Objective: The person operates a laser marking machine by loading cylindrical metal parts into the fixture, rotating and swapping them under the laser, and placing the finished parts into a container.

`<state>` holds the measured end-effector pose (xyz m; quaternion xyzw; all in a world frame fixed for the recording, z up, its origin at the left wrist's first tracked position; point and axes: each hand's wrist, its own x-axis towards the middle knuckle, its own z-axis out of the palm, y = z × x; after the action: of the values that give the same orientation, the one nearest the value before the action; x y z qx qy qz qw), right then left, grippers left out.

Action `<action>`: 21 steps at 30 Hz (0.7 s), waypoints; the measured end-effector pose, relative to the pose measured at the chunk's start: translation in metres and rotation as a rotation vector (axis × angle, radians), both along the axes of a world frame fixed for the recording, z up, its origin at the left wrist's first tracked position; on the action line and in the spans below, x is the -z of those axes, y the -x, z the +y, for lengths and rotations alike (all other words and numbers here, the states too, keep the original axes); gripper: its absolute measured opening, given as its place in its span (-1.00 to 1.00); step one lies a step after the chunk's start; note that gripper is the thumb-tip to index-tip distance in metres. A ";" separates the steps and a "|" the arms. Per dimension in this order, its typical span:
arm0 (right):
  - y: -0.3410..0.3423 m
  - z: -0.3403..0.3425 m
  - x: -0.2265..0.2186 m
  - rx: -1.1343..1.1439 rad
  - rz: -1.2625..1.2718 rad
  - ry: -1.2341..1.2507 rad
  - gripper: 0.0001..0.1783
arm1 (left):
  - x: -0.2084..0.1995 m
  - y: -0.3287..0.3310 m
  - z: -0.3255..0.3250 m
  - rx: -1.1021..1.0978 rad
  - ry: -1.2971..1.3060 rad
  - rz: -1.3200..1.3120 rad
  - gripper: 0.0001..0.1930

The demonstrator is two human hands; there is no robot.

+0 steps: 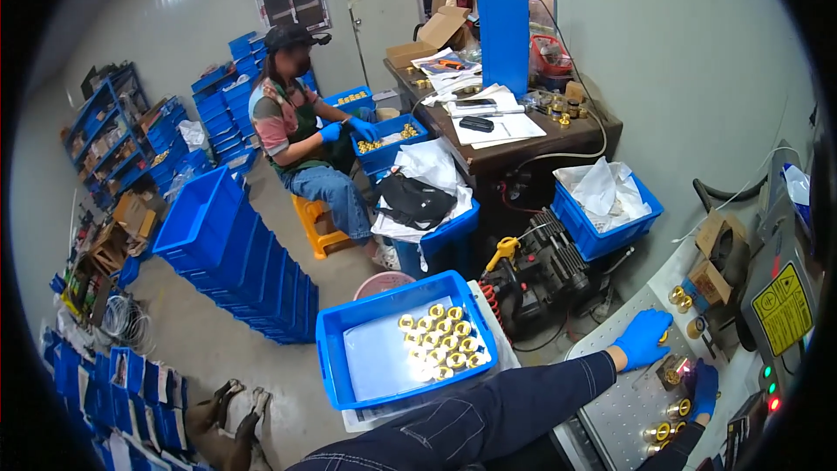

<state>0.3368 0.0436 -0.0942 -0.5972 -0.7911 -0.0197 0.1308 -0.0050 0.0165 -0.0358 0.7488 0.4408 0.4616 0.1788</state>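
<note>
My left hand [643,338], in a blue glove, reaches over a perforated metal work plate [623,386]. Its fingertips are closed on a small round brass fitting [665,337]. My right hand [703,388], also gloved, is beside a small fixture [671,372] where a pinkish light glows; its fingers are partly hidden. Several brass fittings [658,433] stand on the plate near my right wrist, and a few more [679,296] are beyond my left hand. Left of my sleeve, a blue bin [331,366] holds rows of brass fittings [445,340] on a white sheet.
A machine with a yellow warning label [782,308] and lit buttons borders the plate at right. A motor [549,257] sits on the floor ahead. Stacked blue bins [235,262] rise at left. A seated person [296,131] handles fittings in another bin. A brown dog [222,432] lies below.
</note>
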 end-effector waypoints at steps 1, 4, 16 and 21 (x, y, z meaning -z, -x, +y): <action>0.000 0.002 0.000 0.030 0.066 0.019 -0.68 | 0.001 -0.001 0.002 -0.003 -0.029 -0.006 -0.50; -0.015 0.011 0.010 0.066 0.142 0.058 -0.69 | -0.001 -0.003 0.004 0.015 -0.016 0.005 -0.50; -0.006 -0.123 -0.120 0.102 1.037 0.280 -0.72 | 0.013 -0.014 0.001 0.000 -0.094 -0.064 -0.54; 0.121 -0.229 -0.144 0.257 0.437 -0.062 -0.79 | 0.004 0.005 0.011 -0.064 -0.080 0.000 -0.50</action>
<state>0.2159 -0.1850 0.0494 -0.6786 -0.6607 0.0690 0.3134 -0.0097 0.0276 -0.0396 0.7409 0.4457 0.4842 0.1341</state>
